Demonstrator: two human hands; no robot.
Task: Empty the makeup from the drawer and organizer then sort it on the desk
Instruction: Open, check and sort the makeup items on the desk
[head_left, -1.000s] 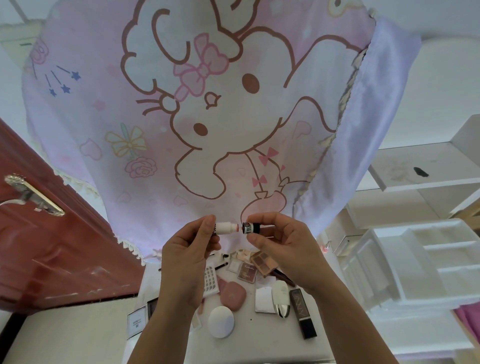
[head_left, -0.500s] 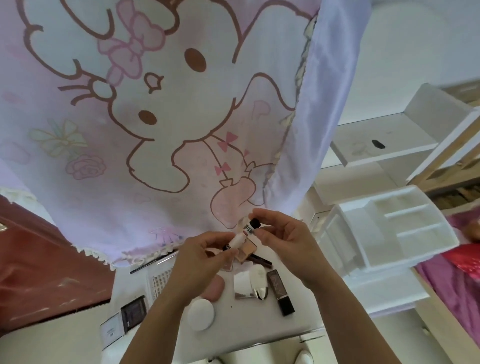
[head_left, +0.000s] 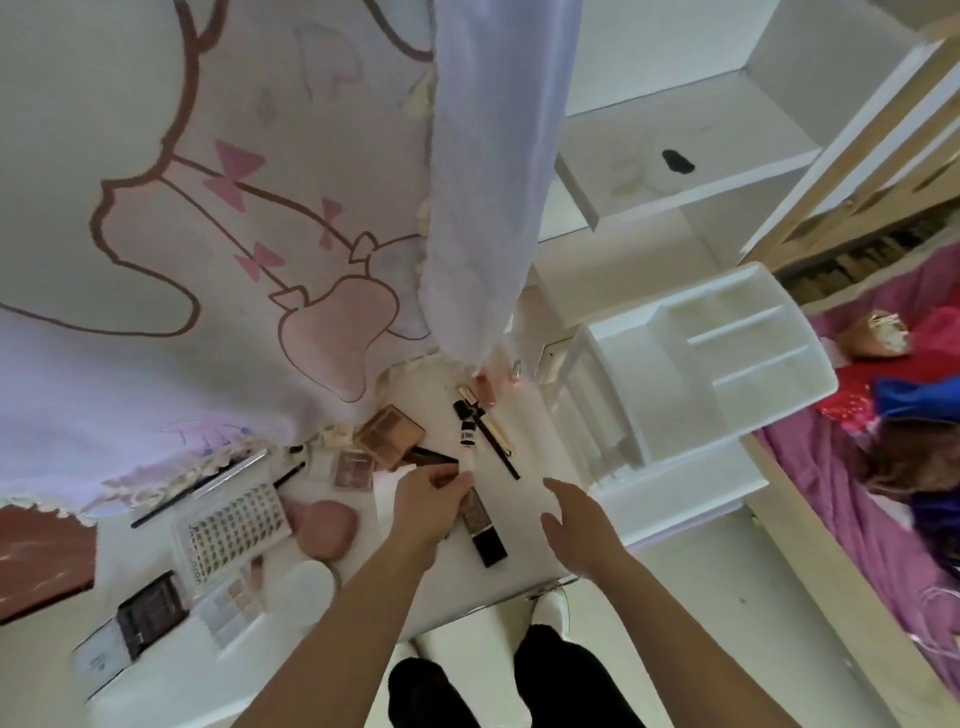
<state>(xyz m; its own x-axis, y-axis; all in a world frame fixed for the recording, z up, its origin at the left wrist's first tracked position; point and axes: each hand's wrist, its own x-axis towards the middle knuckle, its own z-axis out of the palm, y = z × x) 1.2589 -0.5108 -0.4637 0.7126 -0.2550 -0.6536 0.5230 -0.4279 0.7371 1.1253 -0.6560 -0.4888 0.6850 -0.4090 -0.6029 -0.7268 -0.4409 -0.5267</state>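
The small white tube with a black cap and black-lettered label (head_left: 466, 434) is no longer up in the air between both hands, as it was half a second ago. It now lies on the white table (head_left: 524, 540), cap pointing away from the person. It sits just beside a slim gold tube with a long black end (head_left: 491, 434), and the two run nearly parallel.

The left grip (head_left: 428, 501), a bare hand, has come down with the tube. Its fingers are curled, and thumb and forefinger pinch narrowly at the tube's white near end. The right grip (head_left: 576, 512) has let go and hovers above the table's right part, fingers spread wide and relaxed, holding nothing.

A dark rectangular bottle with a black cap (head_left: 483, 525) lies partly under the left grip's fingertips. Further left lie a brown eyeshadow palette (head_left: 392, 434), a smaller pinkish palette (head_left: 353, 470), a round pink puff (head_left: 324, 525) and a clear tray of false lashes (head_left: 234, 525).

The white plastic organizer with open compartments (head_left: 696, 374) stands at the table's right end, close to the right grip but apart from it.

The view has swung down and to the right. The pink cartoon-print curtain (head_left: 208, 234) fills less of the top, and a bed with a purple sheet (head_left: 852, 499) now shows at the right.
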